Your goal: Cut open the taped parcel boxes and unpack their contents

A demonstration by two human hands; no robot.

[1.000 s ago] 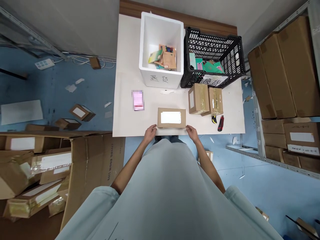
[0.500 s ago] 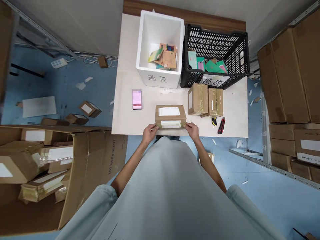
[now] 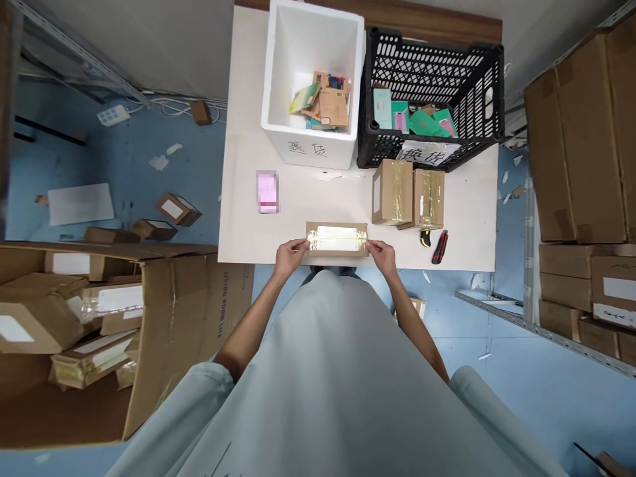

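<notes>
A brown cardboard box (image 3: 336, 240) with a white label and clear tape across its face is at the table's front edge, close to my body. My left hand (image 3: 292, 257) pinches its left end between thumb and fingers. At the opposite end my right hand (image 3: 381, 256) grips it the same way. Two taped cardboard boxes, a taller one (image 3: 392, 192) and a smaller one (image 3: 429, 199), stand to the right. Near them lie a red and black utility knife (image 3: 440, 247) and a yellow and black cutter (image 3: 425, 238).
A white foam bin (image 3: 313, 142) and a black plastic crate (image 3: 432, 142), both holding small packets, stand at the table's back. A pink card-like item (image 3: 267, 192) lies left. On the floor, a large carton (image 3: 183, 318) holds several parcels. Stacked cartons (image 3: 586, 146) line the right.
The box has turned in my hands, so a different face, with a taped label, now points up. Both hands stay at its ends. The view has shifted slightly.
</notes>
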